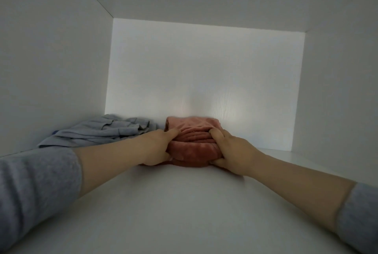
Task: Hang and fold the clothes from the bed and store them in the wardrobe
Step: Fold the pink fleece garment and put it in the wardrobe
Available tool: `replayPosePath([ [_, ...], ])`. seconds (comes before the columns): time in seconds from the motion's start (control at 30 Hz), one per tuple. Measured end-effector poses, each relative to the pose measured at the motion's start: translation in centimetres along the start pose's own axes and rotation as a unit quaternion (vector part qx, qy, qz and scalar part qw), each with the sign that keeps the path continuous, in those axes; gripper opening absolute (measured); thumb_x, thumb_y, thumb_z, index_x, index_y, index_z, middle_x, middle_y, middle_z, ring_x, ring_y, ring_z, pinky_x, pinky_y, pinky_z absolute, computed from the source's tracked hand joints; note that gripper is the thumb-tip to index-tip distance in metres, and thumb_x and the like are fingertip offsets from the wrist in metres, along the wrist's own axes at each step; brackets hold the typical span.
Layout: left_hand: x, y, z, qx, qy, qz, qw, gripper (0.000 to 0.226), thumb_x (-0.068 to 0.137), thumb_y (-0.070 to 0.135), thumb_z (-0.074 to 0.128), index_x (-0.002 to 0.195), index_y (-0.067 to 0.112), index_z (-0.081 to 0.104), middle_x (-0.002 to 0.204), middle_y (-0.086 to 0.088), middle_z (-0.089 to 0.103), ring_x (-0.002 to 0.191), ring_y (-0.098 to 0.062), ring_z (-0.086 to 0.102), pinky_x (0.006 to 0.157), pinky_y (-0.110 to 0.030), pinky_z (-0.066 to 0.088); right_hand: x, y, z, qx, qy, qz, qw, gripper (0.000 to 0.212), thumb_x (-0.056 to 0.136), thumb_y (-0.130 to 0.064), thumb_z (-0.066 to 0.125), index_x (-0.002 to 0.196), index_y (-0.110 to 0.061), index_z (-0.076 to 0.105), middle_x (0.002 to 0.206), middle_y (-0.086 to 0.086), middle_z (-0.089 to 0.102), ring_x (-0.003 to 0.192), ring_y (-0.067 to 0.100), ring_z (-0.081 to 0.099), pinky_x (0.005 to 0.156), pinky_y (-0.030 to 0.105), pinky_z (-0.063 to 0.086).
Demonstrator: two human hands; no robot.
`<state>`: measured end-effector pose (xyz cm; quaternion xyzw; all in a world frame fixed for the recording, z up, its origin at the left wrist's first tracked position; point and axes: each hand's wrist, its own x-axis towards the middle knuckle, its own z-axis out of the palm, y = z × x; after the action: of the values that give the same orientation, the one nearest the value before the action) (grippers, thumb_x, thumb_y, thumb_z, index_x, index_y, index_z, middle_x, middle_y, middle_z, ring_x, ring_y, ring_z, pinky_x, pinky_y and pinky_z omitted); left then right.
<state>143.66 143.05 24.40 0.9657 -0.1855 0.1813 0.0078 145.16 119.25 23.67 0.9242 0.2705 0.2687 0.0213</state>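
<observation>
At frame centre, the left hand (158, 147) and right hand (233, 152) clamp a folded pink velvety garment (194, 143), thumbs on top. It rests on the white wardrobe shelf (184, 212). A crumpled pale-blue garment (98, 133) lies left.

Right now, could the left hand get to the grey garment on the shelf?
Probably yes: the grey garment lies right beside the left hand, nothing between, though that hand grips the pink garment.

Lower fingers of the left hand (161, 147) and right hand (231, 151) hidden under the folded pink garment (194, 141), near edge of the grey garment (102, 133) behind the left forearm (114, 157), left sleeve (34, 188) and right sleeve (360, 212) cut off by the edges.
</observation>
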Motion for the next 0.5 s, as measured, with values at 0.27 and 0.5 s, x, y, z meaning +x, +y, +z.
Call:
replayPosePath([
  [0.27, -0.5, 0.4, -0.3, -0.002, 0.000, -0.010, 1.000, 0.068, 0.089, 0.032, 0.063, 0.147, 0.026, 0.028, 0.133, -0.010, 0.050, 0.120, -0.026, 0.052, 0.100, -0.034, 0.042, -0.5, -0.4, -0.4, 0.003, -0.014, 0.025, 1.000, 0.079, 0.079, -0.048, 0.069, 0.144, -0.027, 0.029, 0.136, 0.005, 0.048, 0.117, 0.027, 0.054, 0.094, 0.036, 0.048],
  [0.5, -2.5, 1.1, -2.6, -0.024, 0.035, 0.025, 0.999, 0.066, 0.084, 0.039, 0.065, 0.143, 0.032, 0.037, 0.133, -0.003, 0.053, 0.113, -0.018, 0.053, 0.088, -0.021, 0.041, -2.4, -2.4, -5.6, -0.044, 0.046, 0.065, 0.996, 0.046, 0.079, -0.053, 0.065, 0.117, -0.029, 0.056, 0.110, -0.003, 0.061, 0.103, 0.021, 0.059, 0.076, 0.030, 0.044],
])
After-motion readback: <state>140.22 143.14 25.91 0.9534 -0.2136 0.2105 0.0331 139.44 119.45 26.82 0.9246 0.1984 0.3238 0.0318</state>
